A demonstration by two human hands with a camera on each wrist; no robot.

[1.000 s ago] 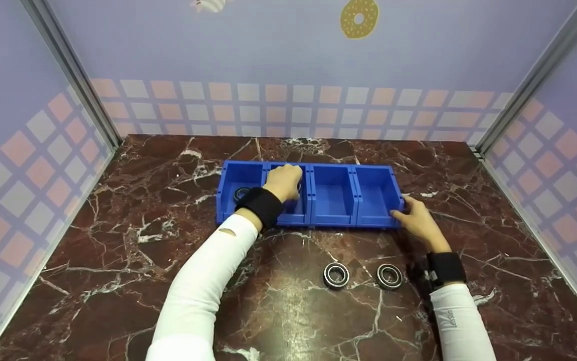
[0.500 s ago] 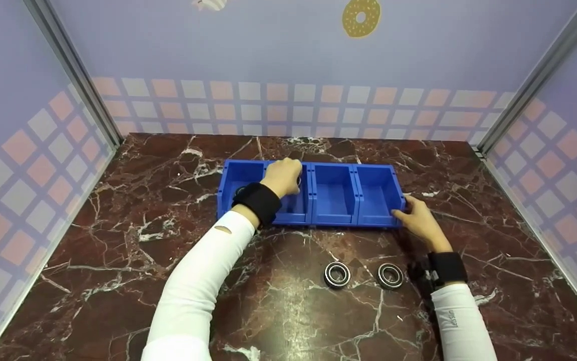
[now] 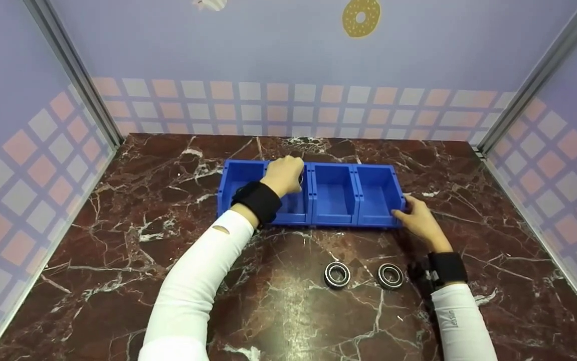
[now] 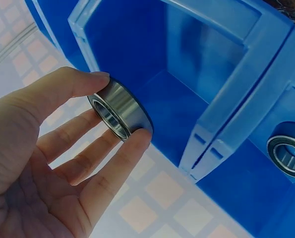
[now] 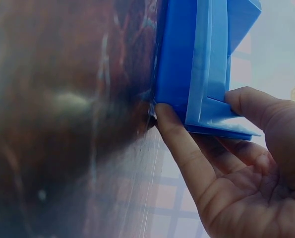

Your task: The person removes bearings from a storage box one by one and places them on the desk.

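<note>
A ball bearing [image 4: 125,106] is pinched between the thumb and fingers of my left hand [image 3: 284,176]. That hand is over the second compartment from the left in a row of blue storage bins [image 3: 333,219]. In the left wrist view, the bearing is tilted beside the bin's walls; whether it touches them I cannot tell. Another bearing [image 4: 291,153] lies in the leftmost compartment, mostly hidden behind my wrist in the head view. My right hand [image 3: 418,219] grips the right end of the bins, thumb [image 5: 239,101] on the wall's edge and fingers along the outside.
Two more bearings, a left one [image 3: 337,275] and a right one [image 3: 390,276], lie flat on the dark marbled table [image 3: 118,281] in front of the bins. Patterned panels [image 3: 288,55] enclose the table at the back and both sides.
My left hand has risen slightly with the bearing, and its wrist strap now covers most of the bearing in the leftmost compartment. The right hand keeps its hold on the bins.
</note>
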